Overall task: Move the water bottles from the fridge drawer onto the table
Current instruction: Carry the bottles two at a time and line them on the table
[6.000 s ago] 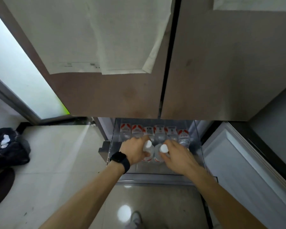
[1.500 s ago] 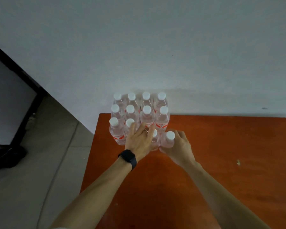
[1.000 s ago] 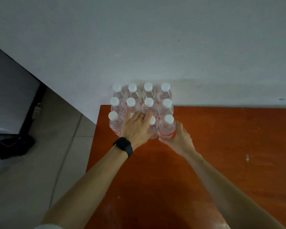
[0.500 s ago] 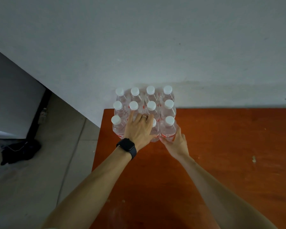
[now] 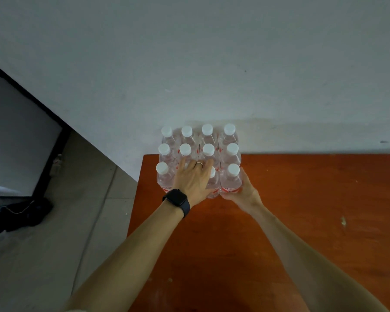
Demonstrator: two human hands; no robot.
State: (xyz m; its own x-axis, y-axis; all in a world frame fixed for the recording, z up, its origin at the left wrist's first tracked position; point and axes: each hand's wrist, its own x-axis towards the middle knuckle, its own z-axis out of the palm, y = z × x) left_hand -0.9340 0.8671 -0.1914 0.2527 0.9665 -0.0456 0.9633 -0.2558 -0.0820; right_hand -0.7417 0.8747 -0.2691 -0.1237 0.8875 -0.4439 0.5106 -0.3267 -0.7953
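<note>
Several clear water bottles (image 5: 208, 152) with white caps and red labels stand in tight rows at the far left corner of the orange table (image 5: 302, 199), against the wall. My left hand (image 5: 193, 179), with a black watch on the wrist, lies flat over the front row with fingers spread, hiding one bottle's cap. My right hand (image 5: 245, 192) cups the lower body of the front right bottle (image 5: 232, 181), which stands upright on the table against its neighbours. The fridge drawer is out of view.
A pale wall (image 5: 234, 64) rises directly behind the bottles. The table's left edge (image 5: 136, 199) drops to a tiled floor (image 5: 54, 255). A black bag (image 5: 23, 212) lies on the floor by a dark-framed panel (image 5: 47, 154).
Six seconds ago both hands gripped bottles in the fridge drawer. Over the last 1.5 s those two bottles were pushed in to close the front row, and the hands have hardly moved since.
</note>
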